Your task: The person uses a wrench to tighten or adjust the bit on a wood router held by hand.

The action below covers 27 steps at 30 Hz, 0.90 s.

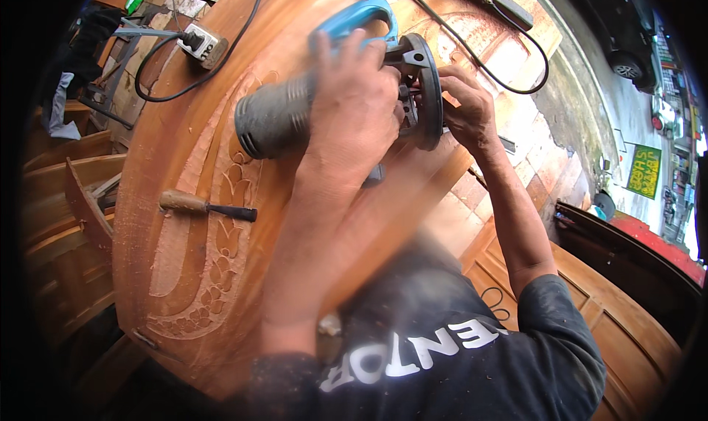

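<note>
A router [269,118] with a grey motor housing, blue handle and round dark base lies on its side on a carved wooden panel [291,188]. My left hand [354,100] is closed around its middle, between housing and base, slightly blurred by motion. At the base's underside is my right hand [468,111], with bent fingers reaching in at the opening. The base hides the fingertips and whatever they pinch. A wood-handled chisel [193,202] rests on the panel left of my left forearm, over carved leaf shapes.
A white socket block [203,46] with a plugged-in black cable sits at the panel's far left. Another black cable [481,58] loops at the far right. Wooden drawer-like parts [74,199] stand at the left, and a panelled wooden piece [612,325] lies at the lower right.
</note>
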Each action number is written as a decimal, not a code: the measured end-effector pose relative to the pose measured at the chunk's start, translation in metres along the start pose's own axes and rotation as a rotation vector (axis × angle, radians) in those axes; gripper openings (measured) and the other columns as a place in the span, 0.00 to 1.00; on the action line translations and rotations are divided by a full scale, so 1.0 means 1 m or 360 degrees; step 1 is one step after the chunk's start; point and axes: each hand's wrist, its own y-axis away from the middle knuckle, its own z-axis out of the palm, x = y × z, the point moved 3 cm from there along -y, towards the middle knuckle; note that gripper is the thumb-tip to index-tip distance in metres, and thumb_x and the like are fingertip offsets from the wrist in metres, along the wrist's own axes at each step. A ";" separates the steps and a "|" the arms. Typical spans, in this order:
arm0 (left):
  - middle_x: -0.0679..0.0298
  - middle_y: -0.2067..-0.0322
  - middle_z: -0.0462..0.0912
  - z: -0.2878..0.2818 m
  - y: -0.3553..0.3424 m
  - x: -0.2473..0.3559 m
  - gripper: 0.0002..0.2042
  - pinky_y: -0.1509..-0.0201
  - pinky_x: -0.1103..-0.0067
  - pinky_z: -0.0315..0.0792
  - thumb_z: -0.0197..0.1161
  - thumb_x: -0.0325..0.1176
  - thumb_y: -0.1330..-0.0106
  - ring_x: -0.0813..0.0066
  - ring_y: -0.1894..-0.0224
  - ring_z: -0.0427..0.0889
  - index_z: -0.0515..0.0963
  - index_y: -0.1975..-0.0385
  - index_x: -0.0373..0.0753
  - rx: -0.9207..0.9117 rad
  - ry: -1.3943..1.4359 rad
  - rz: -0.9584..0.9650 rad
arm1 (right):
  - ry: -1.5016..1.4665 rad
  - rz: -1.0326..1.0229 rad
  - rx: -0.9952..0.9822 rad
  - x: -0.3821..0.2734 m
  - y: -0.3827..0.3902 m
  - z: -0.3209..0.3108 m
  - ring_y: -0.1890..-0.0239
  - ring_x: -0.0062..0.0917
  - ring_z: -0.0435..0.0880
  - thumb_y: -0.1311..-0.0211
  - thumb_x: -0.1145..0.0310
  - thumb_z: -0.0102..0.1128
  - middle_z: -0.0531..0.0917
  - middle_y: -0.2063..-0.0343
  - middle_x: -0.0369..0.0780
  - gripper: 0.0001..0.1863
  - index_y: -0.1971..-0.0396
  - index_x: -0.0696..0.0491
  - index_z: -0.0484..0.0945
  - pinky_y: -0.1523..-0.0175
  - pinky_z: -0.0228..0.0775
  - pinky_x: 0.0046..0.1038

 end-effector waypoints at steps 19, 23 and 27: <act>0.60 0.37 0.80 -0.003 0.002 -0.003 0.13 0.15 0.45 0.48 0.77 0.32 0.41 0.57 0.26 0.70 0.89 0.57 0.37 0.0070 0.0038 0.0082 | 0.0048 -0.0178 0.0073 -0.009 -0.005 0.003 0.54 0.37 0.88 0.49 0.82 0.74 0.89 0.56 0.42 0.18 0.56 0.54 0.86 0.47 0.81 0.35; 0.61 0.36 0.80 0.000 0.002 -0.003 0.14 0.16 0.45 0.49 0.78 0.33 0.41 0.57 0.26 0.70 0.89 0.57 0.37 0.0061 0.0022 0.0065 | 0.0068 -0.0170 0.0076 -0.008 -0.001 0.006 0.53 0.37 0.88 0.49 0.79 0.75 0.89 0.57 0.41 0.18 0.56 0.54 0.86 0.48 0.81 0.35; 0.61 0.35 0.79 -0.003 0.000 -0.001 0.14 0.16 0.46 0.50 0.78 0.34 0.41 0.56 0.25 0.69 0.89 0.56 0.38 0.0041 0.0037 0.0090 | 0.0104 -0.0191 -0.0011 -0.002 -0.003 -0.002 0.53 0.39 0.87 0.46 0.76 0.77 0.88 0.56 0.42 0.17 0.54 0.53 0.86 0.47 0.80 0.35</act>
